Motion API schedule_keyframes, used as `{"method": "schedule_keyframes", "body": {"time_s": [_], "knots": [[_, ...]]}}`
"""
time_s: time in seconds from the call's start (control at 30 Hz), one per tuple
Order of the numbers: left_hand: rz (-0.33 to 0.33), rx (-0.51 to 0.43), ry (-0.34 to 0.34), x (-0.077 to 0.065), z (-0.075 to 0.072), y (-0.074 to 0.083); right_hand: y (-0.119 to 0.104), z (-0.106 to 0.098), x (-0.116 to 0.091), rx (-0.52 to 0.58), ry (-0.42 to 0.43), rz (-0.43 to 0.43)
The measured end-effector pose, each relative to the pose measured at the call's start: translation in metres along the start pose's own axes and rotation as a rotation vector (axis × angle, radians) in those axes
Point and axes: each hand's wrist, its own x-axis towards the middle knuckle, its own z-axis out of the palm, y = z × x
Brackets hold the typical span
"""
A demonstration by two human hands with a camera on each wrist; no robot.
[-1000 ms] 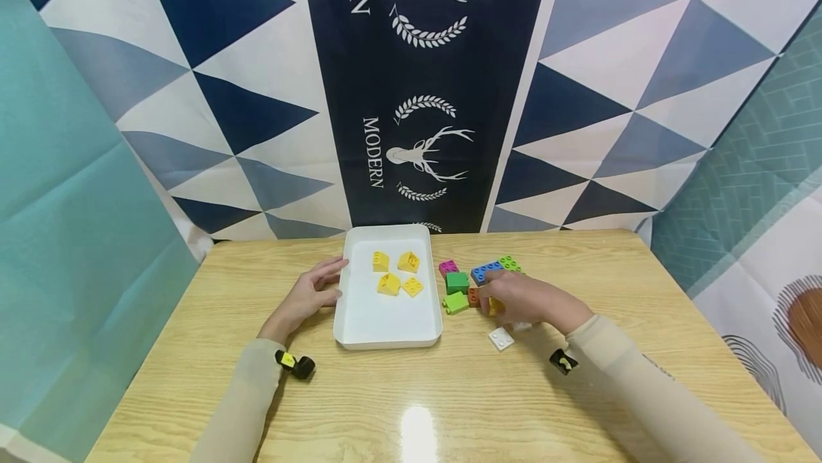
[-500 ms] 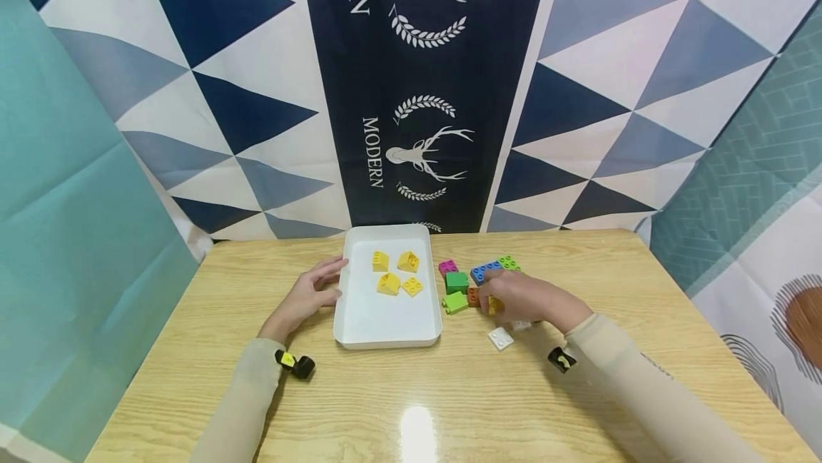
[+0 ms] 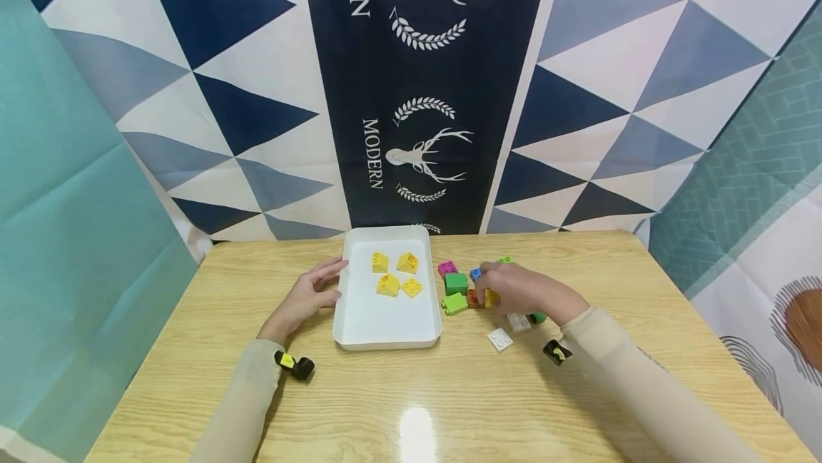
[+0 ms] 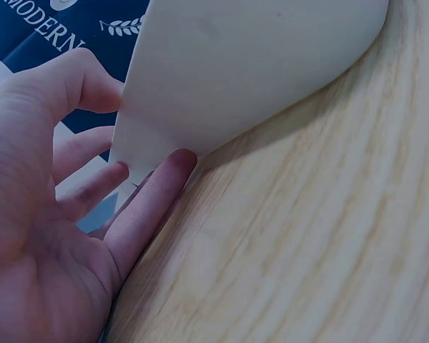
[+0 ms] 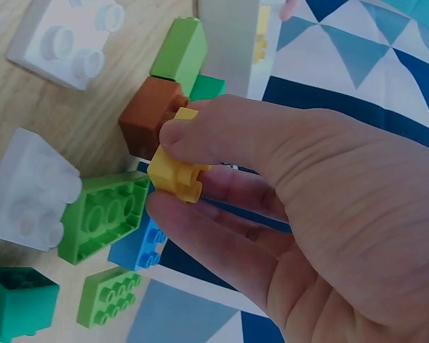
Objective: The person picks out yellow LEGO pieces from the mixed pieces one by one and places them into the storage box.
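My right hand (image 3: 523,289) pinches a yellow brick (image 5: 175,168) between thumb and fingers, over the pile of bricks right of the tray. Beside it in the right wrist view is a reddish-brown brick (image 5: 151,118); a light-green brick (image 5: 182,53) lies past that. My left hand (image 3: 310,299) rests its fingertips against the left side of the white tray (image 3: 385,327). In the left wrist view those fingers (image 4: 154,204) touch the tray's wall (image 4: 250,64), one low near the table, others up at the edge. Several yellow bricks (image 3: 388,285) lie spread in the tray.
Around the right hand are a magenta brick (image 3: 447,269), a green brick (image 3: 457,284), a blue brick (image 5: 137,246), an upturned green piece (image 5: 104,214), a dark-green brick (image 5: 21,304) and white bricks (image 3: 500,339). A patterned cloth (image 3: 430,92) hangs behind the table.
My right hand has shifted slightly left and up with the yellow brick, uncovering more of a white brick and a dark-green one. The left hand and tray stay put.
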Motion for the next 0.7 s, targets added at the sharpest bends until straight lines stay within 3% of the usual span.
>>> {"method": "schedule_keyframes", "body": {"time_s": [0.7], "knots": [[0.013,-0.014,-0.012,0.0,-0.001,-0.002,0.007,-0.021,0.008,-0.039,0.051,-0.06]]}}
